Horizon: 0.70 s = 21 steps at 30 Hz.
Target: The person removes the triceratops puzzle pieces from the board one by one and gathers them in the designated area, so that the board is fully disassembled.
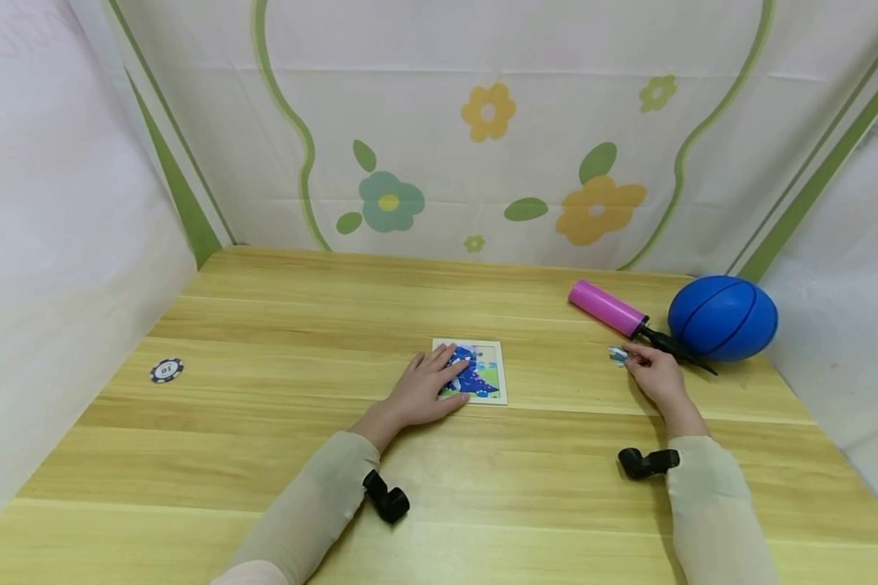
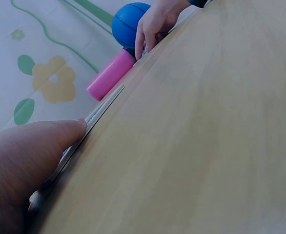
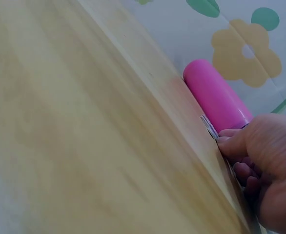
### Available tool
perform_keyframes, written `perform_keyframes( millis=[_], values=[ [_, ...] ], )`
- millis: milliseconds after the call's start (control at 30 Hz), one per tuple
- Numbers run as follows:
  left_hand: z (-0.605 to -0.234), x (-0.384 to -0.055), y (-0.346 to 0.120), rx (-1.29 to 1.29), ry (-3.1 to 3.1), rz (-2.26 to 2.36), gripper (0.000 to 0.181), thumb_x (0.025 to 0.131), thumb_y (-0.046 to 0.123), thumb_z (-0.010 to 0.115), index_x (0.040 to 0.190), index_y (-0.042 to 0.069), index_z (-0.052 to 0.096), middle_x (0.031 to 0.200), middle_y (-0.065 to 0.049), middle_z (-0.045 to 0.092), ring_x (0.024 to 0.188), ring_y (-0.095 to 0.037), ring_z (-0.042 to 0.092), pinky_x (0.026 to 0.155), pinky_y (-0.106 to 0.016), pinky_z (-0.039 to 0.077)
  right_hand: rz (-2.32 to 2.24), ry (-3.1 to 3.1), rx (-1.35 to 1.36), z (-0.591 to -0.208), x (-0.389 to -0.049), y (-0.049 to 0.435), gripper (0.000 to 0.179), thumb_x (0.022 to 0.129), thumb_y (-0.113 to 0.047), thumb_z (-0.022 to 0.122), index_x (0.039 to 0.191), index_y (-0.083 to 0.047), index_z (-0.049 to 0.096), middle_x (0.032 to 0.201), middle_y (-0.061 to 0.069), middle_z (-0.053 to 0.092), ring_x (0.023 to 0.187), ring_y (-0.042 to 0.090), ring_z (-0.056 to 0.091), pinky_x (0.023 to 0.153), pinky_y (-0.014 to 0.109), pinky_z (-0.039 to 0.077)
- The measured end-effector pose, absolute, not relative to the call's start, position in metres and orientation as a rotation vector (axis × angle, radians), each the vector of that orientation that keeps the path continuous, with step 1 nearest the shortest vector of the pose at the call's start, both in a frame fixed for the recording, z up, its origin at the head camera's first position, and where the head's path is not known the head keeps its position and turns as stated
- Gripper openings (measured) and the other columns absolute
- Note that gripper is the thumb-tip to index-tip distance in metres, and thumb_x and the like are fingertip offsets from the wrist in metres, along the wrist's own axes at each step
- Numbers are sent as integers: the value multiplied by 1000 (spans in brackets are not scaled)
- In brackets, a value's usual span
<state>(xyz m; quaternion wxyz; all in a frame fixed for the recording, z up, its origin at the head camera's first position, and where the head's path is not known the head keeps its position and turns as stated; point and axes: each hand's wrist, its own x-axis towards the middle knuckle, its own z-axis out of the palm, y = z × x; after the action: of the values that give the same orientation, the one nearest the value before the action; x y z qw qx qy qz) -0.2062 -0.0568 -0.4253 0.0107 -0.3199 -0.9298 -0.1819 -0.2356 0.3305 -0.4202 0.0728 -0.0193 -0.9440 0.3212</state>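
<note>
White fabric (image 1: pixel 439 162) printed with green vines and with orange and teal flowers is hanging behind a wooden table (image 1: pixel 527 496). Two pale sleeves are stretching over the tabletop from the near side, the left sleeve (image 1: pixel 310 504) slanting inward and the right sleeve (image 1: pixel 713 504) pointing more nearly straight ahead. Toward the right end, a blue ball (image 1: pixel 723 318) with dark lines is resting on the wood, and a pink pump (image 1: pixel 607 308) is lying just beside it, its black end passing in front of the ball; whether they are touching, I cannot tell.

The left hand (image 1: pixel 428 386) is lying palm down with its fingers extended and spread, covering the left part of a picture board (image 1: pixel 488 378) and gripping nothing. The right hand (image 1: pixel 657 375) is curling its fingers near the black end of the pump. That board, pale-rimmed and brightly coloured, is lying flat near the middle of the table. Far to the left, a dark-and-white round chip (image 1: pixel 167 370) is lying alone. Between the right thumb and forefinger, a small flat piece (image 1: pixel 618 355) is being pinched, well apart from the board.
</note>
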Motion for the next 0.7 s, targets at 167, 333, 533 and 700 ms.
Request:
perform_keyframes(
  millis=[167,333,533,700],
  values=[
    [-424,-206,-56,-1010,-2892,-577,58,87,47,40,134,14,34,140,-12,19,128,-25,11,98,-48,9,972,-2858,-74,-418,-235,330,32,85,-6,50,115,4,53,86,17,51,78,29,44,66,36,33],
    [-424,-206,-56,-1010,-2892,-572,58,87,46,41,134,14,34,140,-12,19,128,-25,12,98,-48,9,993,-2852,-89,-419,-235,331,33,85,-7,50,116,3,52,87,17,51,78,29,43,67,36,33],
    [-425,-207,-56,-1010,-2887,-584,58,86,47,41,134,15,35,140,-12,19,128,-25,11,98,-48,9,1086,-2794,-114,-423,-235,333,37,87,-12,49,123,-1,48,95,20,53,81,26,45,67,33,35],
    [-427,-207,-57,-1006,-2868,-598,57,86,47,42,133,15,36,140,-12,20,128,-25,13,98,-48,10,1236,-2731,-54,-416,-230,326,42,87,-16,51,126,-2,44,94,20,53,71,17,47,55,23,38]
  ],
)
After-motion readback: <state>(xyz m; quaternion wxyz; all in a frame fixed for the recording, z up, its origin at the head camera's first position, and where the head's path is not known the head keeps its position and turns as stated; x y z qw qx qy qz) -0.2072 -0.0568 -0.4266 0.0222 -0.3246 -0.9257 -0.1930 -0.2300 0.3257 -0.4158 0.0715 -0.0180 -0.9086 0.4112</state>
